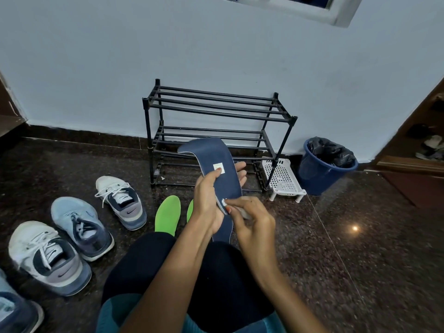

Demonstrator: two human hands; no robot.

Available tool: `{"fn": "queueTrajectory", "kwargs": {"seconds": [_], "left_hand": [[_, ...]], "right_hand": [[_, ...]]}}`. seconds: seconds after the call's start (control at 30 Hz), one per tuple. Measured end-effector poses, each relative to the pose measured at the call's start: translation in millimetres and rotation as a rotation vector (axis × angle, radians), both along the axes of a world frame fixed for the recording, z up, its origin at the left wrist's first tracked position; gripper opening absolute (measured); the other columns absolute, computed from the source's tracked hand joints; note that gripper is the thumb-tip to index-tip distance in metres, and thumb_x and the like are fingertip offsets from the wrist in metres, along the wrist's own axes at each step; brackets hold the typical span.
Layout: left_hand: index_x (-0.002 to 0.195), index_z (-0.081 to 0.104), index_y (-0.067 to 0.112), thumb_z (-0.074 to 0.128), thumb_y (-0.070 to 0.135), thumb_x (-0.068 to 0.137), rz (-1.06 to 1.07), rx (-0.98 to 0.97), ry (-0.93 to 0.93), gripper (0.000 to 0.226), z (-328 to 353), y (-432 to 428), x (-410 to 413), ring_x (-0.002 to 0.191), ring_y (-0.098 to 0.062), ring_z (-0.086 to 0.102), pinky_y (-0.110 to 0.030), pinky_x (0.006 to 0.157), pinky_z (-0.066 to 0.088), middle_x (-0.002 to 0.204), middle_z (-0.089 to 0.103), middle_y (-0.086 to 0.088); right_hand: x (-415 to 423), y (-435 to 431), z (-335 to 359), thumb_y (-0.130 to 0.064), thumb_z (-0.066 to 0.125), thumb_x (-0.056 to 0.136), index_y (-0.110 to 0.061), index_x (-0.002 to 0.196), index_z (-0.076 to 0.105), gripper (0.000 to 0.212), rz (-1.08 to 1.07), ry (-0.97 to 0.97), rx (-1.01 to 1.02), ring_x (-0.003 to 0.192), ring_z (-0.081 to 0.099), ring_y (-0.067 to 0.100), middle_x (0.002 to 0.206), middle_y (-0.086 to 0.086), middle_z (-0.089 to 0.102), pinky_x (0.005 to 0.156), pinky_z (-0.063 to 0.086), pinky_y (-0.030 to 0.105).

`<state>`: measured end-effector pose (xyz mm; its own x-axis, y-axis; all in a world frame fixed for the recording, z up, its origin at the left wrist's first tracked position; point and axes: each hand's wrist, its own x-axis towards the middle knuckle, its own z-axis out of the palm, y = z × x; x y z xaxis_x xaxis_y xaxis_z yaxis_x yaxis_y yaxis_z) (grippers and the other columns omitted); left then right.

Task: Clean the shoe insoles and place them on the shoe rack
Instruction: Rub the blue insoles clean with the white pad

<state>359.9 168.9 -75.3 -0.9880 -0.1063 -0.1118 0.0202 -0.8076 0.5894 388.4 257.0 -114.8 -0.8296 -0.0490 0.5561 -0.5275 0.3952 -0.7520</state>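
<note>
A long, flexible dark blue insole (227, 181) with a small white square label stands on end in front of the person's lap, its top curling over to the left. The left hand (206, 203) grips it, thumb curled across the front and fingers (240, 169) wrapped behind. The right hand (254, 219) pinches a crumpled white cloth (245, 213) against the insole's near left edge.

Two smooth green insoles (168, 215) lie flat on the glossy, speckled dark stone floor (336, 248), the right one mostly hidden by the left wrist. Beyond them a black shoe rack (219, 113) of thin round bars stands against the pale blue wall. A white perforated plastic stand (283, 179) touches its right side, and a round blue bin (317, 179) with a black liner is further right.

Four laced sneakers (81, 227) crowd the near left. The floor to the right lies open up to a brown wooden door frame (408, 164).
</note>
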Motion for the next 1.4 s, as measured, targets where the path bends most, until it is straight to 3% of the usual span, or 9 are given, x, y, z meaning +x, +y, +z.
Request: {"fn": "queueTrajectory", "kwargs": {"seconds": [0.13,0.27,0.4,0.7,0.87,1.03,1.17,1.3,1.4], "left_hand": [[0.097,0.061,0.0,0.035,0.012,0.099,0.003,-0.015,-0.021,0.029,-2.0,-0.4,-1.6,0.069,-0.014,0.066,-0.026,0.067,0.057,0.083,0.073,-0.009],[0.096,0.063,-0.002,0.04,0.03,0.1,-0.072,-0.062,-0.054,0.039,-2.4,-0.2,-0.1,0.064,-0.011,0.063,-0.025,0.062,0.057,0.078,0.068,-0.007],[0.085,0.063,0.0,0.032,0.05,0.098,-0.142,-0.021,-0.06,0.06,1.4,-4.7,1.0,0.056,-0.016,0.058,-0.024,0.057,0.052,0.068,0.06,-0.008],[0.091,0.065,0.004,0.019,0.053,0.099,-0.298,-0.085,-0.011,0.068,2.7,-8.9,3.2,0.063,-0.015,0.064,-0.024,0.059,0.051,0.075,0.066,-0.009],[0.101,0.064,0.004,0.018,0.05,0.1,-0.34,-0.115,0.007,0.065,0.9,-8.4,2.9,0.082,-0.013,0.071,-0.025,0.072,0.058,0.09,0.074,-0.006],[0.096,0.064,0.007,0.019,0.047,0.1,-0.231,-0.162,-0.005,0.061,-4.2,-4.1,-1.0,0.078,-0.011,0.071,-0.022,0.07,0.057,0.091,0.074,-0.007],[0.098,0.065,0.01,0.022,0.046,0.1,-0.154,-0.187,-0.031,0.056,-8.1,-1.3,-4.0,0.086,-0.014,0.067,-0.023,0.074,0.056,0.097,0.073,-0.006],[0.074,0.079,0.014,0.022,0.057,0.096,-0.147,-0.189,-0.012,0.074,-8.5,-2.6,-3.6,0.073,-0.011,0.066,-0.023,0.073,0.055,0.086,0.073,-0.003],[0.076,0.077,0.012,0.02,0.063,0.092,-0.145,-0.16,0.005,0.078,-8.5,-2.2,-2.6,0.07,-0.012,0.066,-0.025,0.074,0.054,0.087,0.072,-0.006]], "right_hand": [[3.9,-10.6,5.0,-0.012,0.059,0.079,-0.014,0.088,0.072,0.016,0.015,-0.075,-0.062,0.087,0.062,0.011,0.086,-0.008,0.064,0.079,0.051,0.034],[5.5,-14.0,10.1,-0.007,0.059,0.077,-0.016,0.085,0.072,0.017,0.033,-0.033,-0.063,0.085,0.061,0.012,0.083,-0.01,0.064,0.077,0.049,0.029],[1.6,-6.4,9.5,0.001,0.058,0.076,-0.012,0.083,0.07,0.019,0.023,0.119,0.14,0.079,0.053,0.015,0.08,0.001,0.061,0.073,0.04,0.017],[-25.8,17.8,13.0,0.001,0.058,0.071,-0.001,0.085,0.064,0.015,-0.147,0.447,0.57,0.082,0.041,0.019,0.091,0.007,0.052,0.069,0.038,0.029],[-37.2,14.0,13.4,0.002,0.063,0.07,-0.001,0.086,0.065,0.015,-0.192,0.405,0.505,0.083,0.043,0.019,0.086,0.014,0.06,0.066,0.044,0.034],[-24.4,7.7,2.3,-0.009,0.048,0.082,-0.002,0.086,0.067,0.021,-0.164,0.242,0.331,0.083,0.043,0.012,0.082,0.01,0.059,0.077,0.031,0.009],[-15.4,5.7,5.0,0.005,0.055,0.075,-0.005,0.085,0.069,0.019,-0.141,0.145,0.255,0.081,0.048,0.012,0.082,0.006,0.061,0.079,0.03,0.001],[-4.8,-3.6,7.9,0.005,0.058,0.074,-0.006,0.08,0.068,0.017,-0.072,0.142,0.208,0.08,0.048,0.011,0.08,0.005,0.062,0.08,0.031,0.002],[-3.0,-5.5,10.7,0.006,0.06,0.073,-0.006,0.079,0.069,0.016,-0.064,0.16,0.211,0.078,0.05,0.012,0.079,0.004,0.061,0.08,0.031,0.001]]}}
